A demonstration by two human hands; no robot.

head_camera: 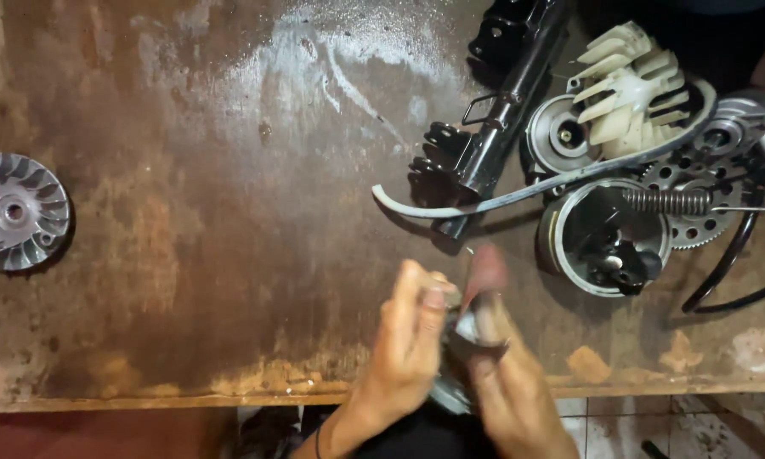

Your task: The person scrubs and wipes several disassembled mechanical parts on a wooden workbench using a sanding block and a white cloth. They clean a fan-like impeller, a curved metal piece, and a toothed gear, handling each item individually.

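At lower centre we grip a small grey metal part (466,330) between left hand (410,340) and right hand (506,374), both closed on it; a finned silver disc (15,212) lies far left.

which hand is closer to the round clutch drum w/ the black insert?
Right. The right hand sits just lower-left of the drum, with its thumb pointing toward it. The left hand is farther left, on the other side of the small metal part both hold.

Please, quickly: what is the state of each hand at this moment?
Left hand: fingers curled, closed on the small dark grey metal part.
Right hand: also closed on the same part; its motion blur hides the exact grip.
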